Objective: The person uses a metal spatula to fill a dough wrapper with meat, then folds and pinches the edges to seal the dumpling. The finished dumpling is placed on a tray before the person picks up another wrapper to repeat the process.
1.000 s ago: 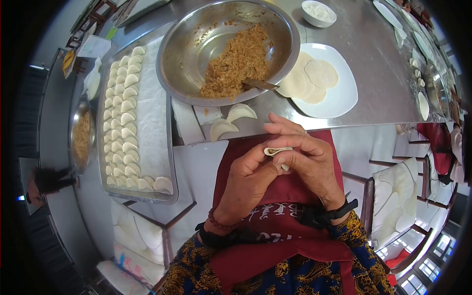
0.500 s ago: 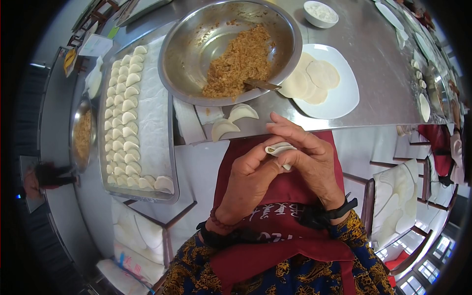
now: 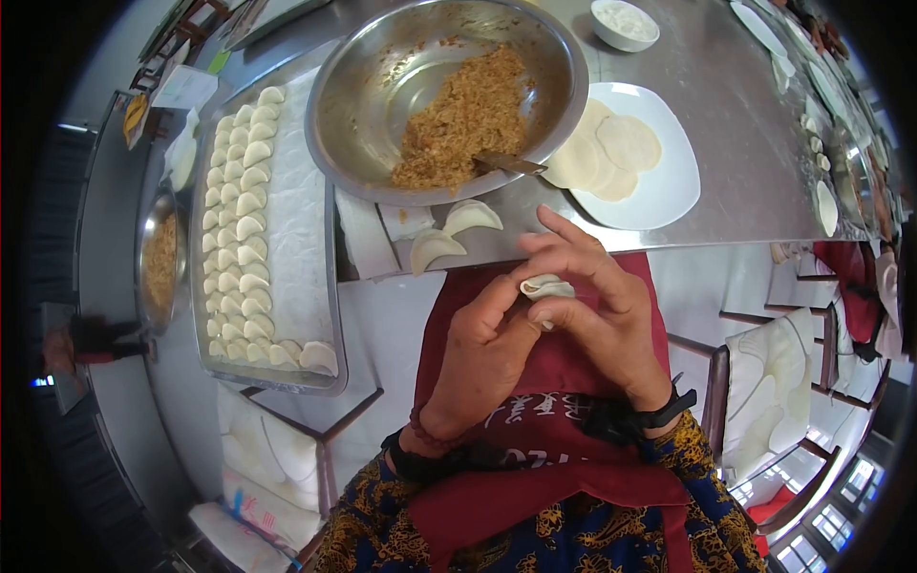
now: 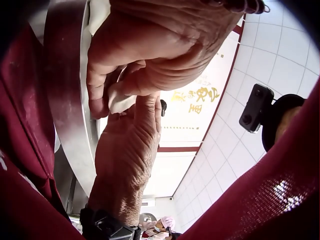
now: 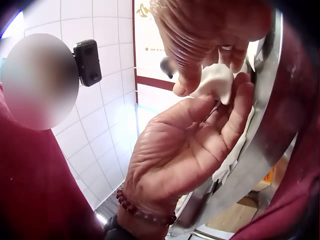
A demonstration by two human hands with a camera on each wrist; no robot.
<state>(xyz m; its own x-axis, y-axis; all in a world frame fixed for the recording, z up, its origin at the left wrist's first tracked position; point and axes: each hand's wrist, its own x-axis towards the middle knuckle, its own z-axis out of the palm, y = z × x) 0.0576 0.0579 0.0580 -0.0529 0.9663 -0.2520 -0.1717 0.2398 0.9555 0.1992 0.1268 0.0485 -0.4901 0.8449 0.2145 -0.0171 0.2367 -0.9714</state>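
Note:
A partly folded dumpling (image 3: 547, 286) is held between both hands above the apron, just short of the table edge. A bit of brown filling shows at its left end. My left hand (image 3: 480, 349) pinches that end between thumb and index finger. My right hand (image 3: 611, 320) has its thumb against the near side and fingers curved over the far side. In the right wrist view the pale dough (image 5: 216, 82) bulges between the two thumbs. The left wrist view shows only a small part of the dumpling (image 4: 120, 101), the rest being hidden by fingers.
A steel bowl (image 3: 330, 143) of brown filling with a utensil stands ahead. Round wrappers (image 3: 629, 143) lie on a white plate (image 3: 673, 186) to its right. Two finished dumplings (image 3: 457, 229) sit near the edge. Rows of dumplings fill part of a tray (image 3: 296, 229) at left.
The right hand's fingers have lifted and spread somewhat, and its thumb has drawn back a little. More of the dumpling's folded top shows. The left hand keeps its pinch.

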